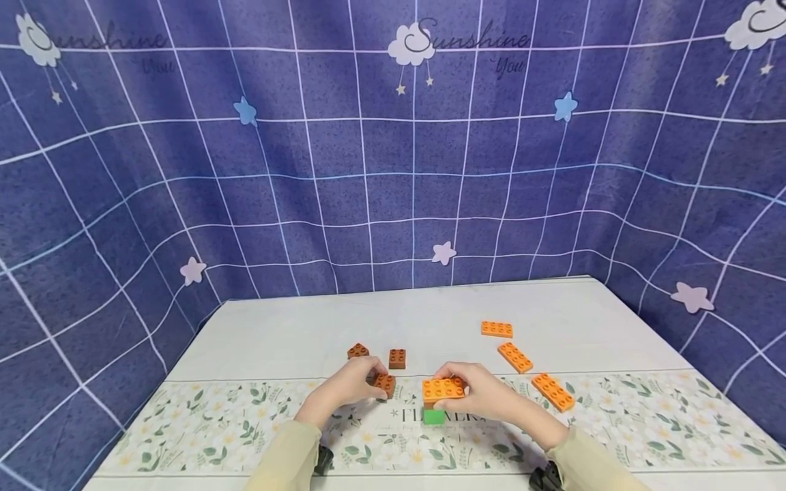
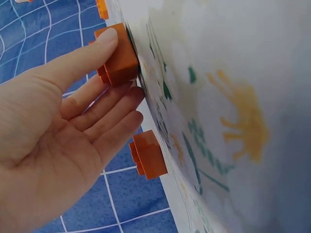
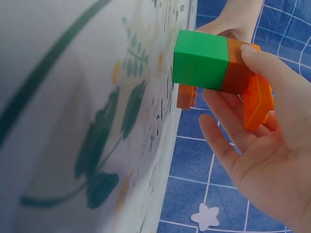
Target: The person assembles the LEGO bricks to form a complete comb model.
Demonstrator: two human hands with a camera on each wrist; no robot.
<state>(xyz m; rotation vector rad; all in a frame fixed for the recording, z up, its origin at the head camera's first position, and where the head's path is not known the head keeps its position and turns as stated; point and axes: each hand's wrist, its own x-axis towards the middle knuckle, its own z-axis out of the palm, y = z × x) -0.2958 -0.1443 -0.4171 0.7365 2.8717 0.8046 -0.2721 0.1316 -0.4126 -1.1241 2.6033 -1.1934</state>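
Note:
On the floral cloth, my left hand pinches a brown building brick between thumb and fingers. The thumb lies on that brick's side in the left wrist view. To its right, my right hand grips a small stack: a green brick at the bottom, a brown brick in the middle and a flat orange brick on top. The right thumb presses the middle brick, and the orange one juts out past the others toward the palm. The stack's far side is hidden.
Behind my left hand lie two more brown bricks, a partly covered one and another. To the right are three flat orange bricks, one at the back, one in the middle and one nearer. A blue curtain surrounds the table.

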